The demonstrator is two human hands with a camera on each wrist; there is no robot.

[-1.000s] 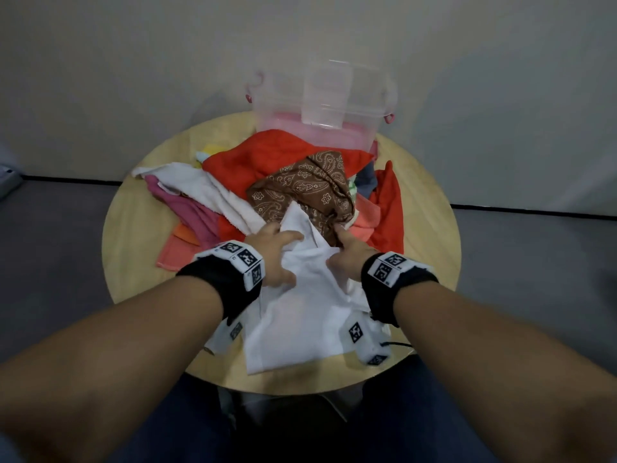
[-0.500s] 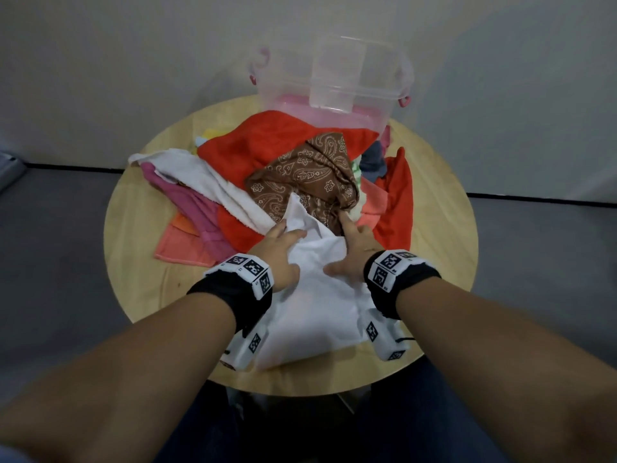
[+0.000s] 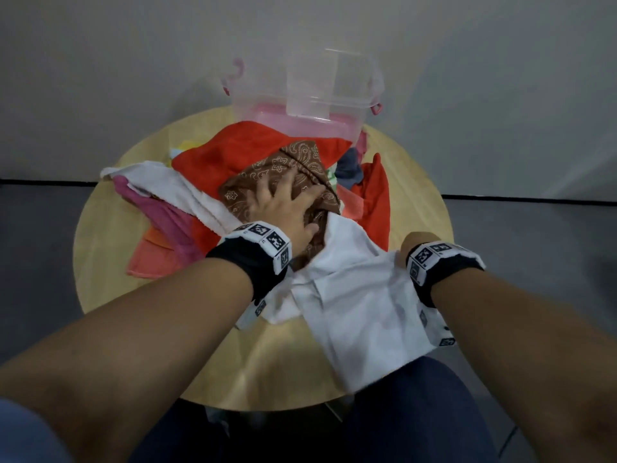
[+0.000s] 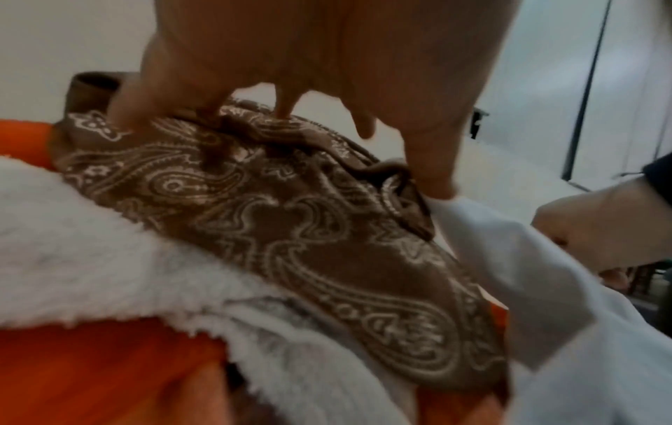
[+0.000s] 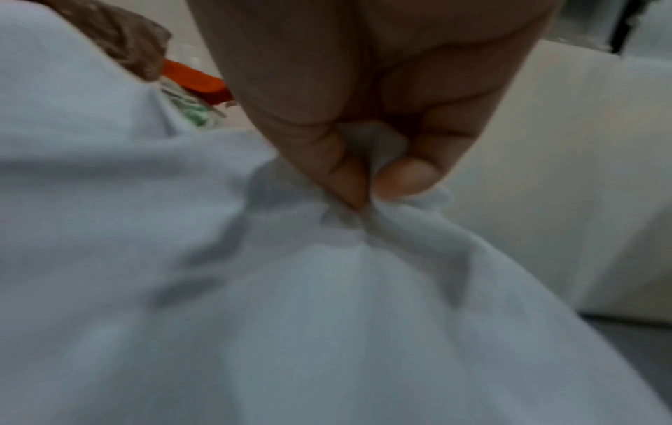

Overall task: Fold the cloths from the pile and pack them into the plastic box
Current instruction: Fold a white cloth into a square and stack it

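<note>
Left hand (image 3: 283,208) lies flat, fingers spread and straight, pressing on the brown cloth (image 3: 287,175) atop the pile (image 3: 233,155) at the table's (image 3: 100,262) centre. Right hand (image 5: 367,120) pinches a bunched edge of the white cloth (image 3: 360,302) between thumb and curled fingers, near the table's right edge. The white cloth runs from under the brown cloth out over the near edge. The box (image 3: 300,98) stands at the far edge, touching the pile.
</note>
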